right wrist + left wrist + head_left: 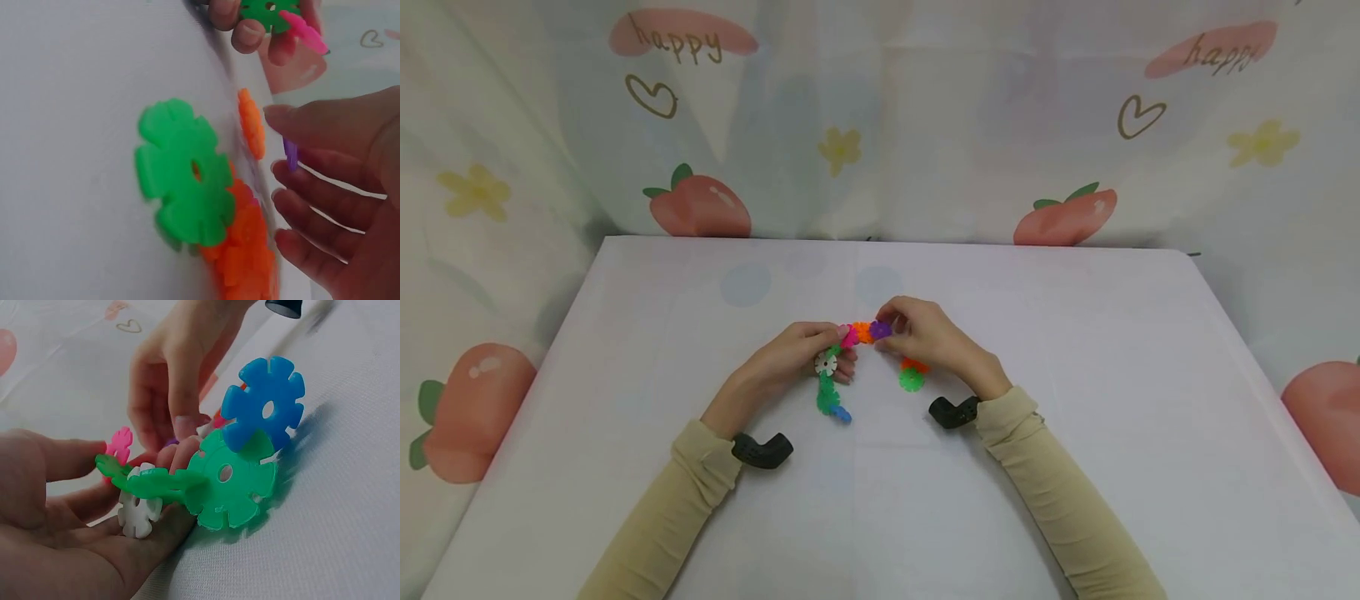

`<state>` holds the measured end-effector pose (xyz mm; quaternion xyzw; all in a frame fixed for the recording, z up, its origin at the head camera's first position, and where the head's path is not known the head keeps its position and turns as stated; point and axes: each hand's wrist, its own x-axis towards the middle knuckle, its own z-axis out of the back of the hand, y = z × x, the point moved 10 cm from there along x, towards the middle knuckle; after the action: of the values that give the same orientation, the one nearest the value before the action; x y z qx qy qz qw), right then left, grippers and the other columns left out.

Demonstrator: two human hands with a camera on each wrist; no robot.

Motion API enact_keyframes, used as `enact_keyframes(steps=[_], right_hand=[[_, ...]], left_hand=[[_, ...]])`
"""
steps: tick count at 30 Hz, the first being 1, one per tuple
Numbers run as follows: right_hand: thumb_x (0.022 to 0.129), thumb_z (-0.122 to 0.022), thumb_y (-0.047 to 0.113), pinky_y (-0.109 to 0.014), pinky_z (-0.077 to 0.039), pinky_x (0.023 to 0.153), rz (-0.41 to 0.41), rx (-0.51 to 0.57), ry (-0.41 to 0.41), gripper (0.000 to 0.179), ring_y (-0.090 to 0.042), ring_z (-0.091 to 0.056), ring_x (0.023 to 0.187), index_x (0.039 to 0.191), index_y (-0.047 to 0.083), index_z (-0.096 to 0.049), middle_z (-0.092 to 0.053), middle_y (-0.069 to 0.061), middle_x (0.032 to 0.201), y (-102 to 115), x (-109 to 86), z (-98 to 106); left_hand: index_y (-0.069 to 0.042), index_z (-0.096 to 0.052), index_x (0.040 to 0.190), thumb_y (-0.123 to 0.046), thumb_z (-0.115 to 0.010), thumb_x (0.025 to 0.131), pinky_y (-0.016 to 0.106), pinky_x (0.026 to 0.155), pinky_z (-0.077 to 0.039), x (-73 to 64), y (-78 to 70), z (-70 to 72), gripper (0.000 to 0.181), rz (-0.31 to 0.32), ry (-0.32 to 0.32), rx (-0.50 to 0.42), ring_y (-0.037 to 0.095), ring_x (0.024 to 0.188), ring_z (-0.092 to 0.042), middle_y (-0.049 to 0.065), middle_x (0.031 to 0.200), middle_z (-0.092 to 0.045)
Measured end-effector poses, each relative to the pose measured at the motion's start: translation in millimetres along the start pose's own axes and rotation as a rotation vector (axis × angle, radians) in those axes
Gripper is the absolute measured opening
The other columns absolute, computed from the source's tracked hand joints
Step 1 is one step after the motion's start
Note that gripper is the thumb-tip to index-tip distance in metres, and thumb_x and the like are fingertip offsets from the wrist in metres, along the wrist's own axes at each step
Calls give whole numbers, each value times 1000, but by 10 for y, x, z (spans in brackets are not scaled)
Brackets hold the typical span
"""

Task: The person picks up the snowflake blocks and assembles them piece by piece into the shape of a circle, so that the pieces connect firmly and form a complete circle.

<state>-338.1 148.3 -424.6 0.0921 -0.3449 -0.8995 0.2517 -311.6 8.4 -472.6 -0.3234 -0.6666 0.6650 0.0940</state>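
Note:
My left hand (793, 354) pinches a chain of plastic snowflake discs near its pink disc (119, 447). From there the chain runs over the palm side through a white disc (139, 515) and several green discs (231, 481) to a blue disc (264, 403) at its end. Thumb and fingers of my right hand (928, 333) pinch a purple disc (290, 153). Between the hands, an orange disc (862, 332) sits between the pink and purple ones. Under the right hand are another green disc (184, 172) and orange discs (247, 250), partly hidden by the hand in the head view.
A white cloth covers the table (1075, 333), with a printed curtain (925, 125) behind its far edge. Black curved pieces stick out at both wrists, one by the left cuff (763, 451) and one by the right cuff (953, 412).

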Motion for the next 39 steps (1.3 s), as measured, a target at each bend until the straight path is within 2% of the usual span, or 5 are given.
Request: enact_keyframes(steps=[7,11,24,30,39], right_hand=[[90,-77,10,-42,-56,87,39,49,6,34,-23,-63,95,123,2,-70,-71,-8,108,78,-29,24],[90,-78,13,-38,-55,84,47,63,14,31,-20,-63,91,120,4,-73,-71,-6,105,97,-37,18],[92,-78,25,-33,-54,86,-2,118,53,25,-17,-64,92,113,12,-77,-76,0,108,49,-35,-24],[94,-75,22,-33,-57,86,-43,174,91,21,-16,-68,93,112,11,-77,-75,-2,109,20,-31,-59],[97,-72,18,-29,-57,81,-46,235,167,19,-17,-71,88,112,8,-78,-77,-5,108,5,-28,-102]], left_hand=[[13,-60,122,-23,-46,111,36,88,-61,10,26,16,40,21,-16,-28,19,82,-75,12,94,-74],[15,-59,121,-16,-47,111,37,87,-62,16,20,14,35,2,-23,-34,19,80,-74,11,90,-73],[9,-68,111,-16,-54,107,30,84,-61,10,1,96,28,-39,-105,48,18,76,-74,9,85,-74],[4,-72,106,-22,-58,106,27,88,-56,-4,-37,102,30,-66,-100,127,20,76,-73,8,83,-75],[3,-73,108,-25,-60,105,29,90,-55,-7,-69,46,31,-84,-76,164,21,78,-73,9,85,-75]])
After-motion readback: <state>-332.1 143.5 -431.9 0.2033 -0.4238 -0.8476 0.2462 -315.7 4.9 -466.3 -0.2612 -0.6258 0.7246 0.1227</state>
